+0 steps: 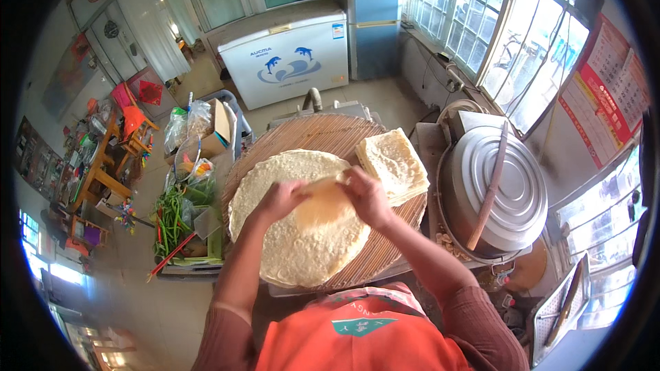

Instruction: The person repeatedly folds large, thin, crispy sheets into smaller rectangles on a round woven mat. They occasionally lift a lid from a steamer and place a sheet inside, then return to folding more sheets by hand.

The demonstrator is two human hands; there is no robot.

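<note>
Large round thin flatbreads (309, 263) lie stacked on a round slatted mat (289, 134) in front of me. Above them, my left hand (281, 200) and my right hand (367, 197) pinch a smaller piece of flatbread (325, 203) between them; it is blurred. The right hand is close beside a pile of folded flatbreads (394, 162), which sits at the mat's right side. How the fingertips grip the piece is partly hidden.
Right of the mat stands a large lidded metal pot (515, 180) with a wooden stick (487, 196) across its lid. To the left are a crate of green peppers (172, 216) and a cardboard box (219, 129). A chest freezer (289, 56) stands beyond the mat.
</note>
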